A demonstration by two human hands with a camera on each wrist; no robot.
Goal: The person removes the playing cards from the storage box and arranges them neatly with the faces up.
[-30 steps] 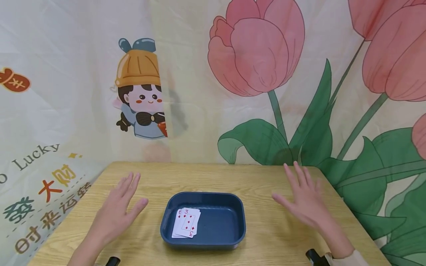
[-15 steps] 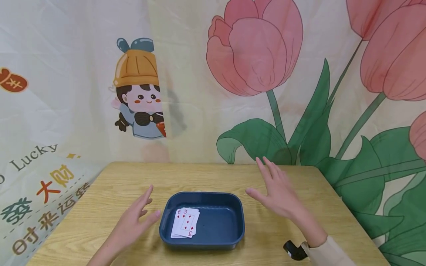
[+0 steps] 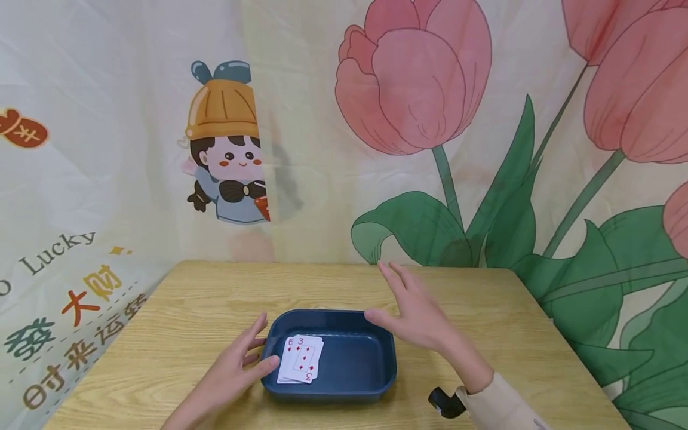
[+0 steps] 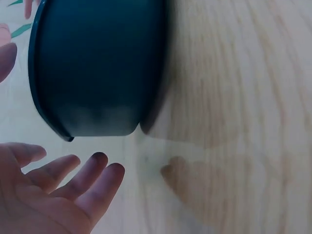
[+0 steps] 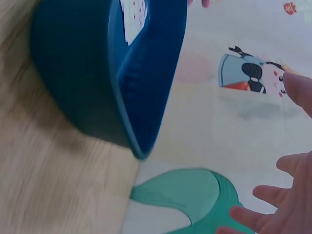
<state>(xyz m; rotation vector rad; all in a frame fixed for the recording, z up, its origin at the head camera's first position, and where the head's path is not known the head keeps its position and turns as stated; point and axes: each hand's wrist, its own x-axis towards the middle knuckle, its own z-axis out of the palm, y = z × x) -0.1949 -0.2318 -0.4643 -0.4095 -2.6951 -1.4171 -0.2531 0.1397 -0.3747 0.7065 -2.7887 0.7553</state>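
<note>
A dark blue rectangular tray stands on the wooden table. In its left part lies a small stack of playing cards, a three of diamonds on top and a six of diamonds peeking out behind. My left hand is at the tray's left side, fingers spread, thumb tip overlapping the rim in the head view. In the left wrist view its fingertips are apart from the tray wall. Above the tray's back right corner hovers my right hand, fingers extended, holding nothing.
The wooden table extends around the tray and ends at a printed cloth backdrop with tulips and a cartoon figure. A black wrist device sits at the right sleeve.
Both hands have moved inward toward the tray, the left one rightward and lower, the right one leftward. Tray and cards have stayed in place.
</note>
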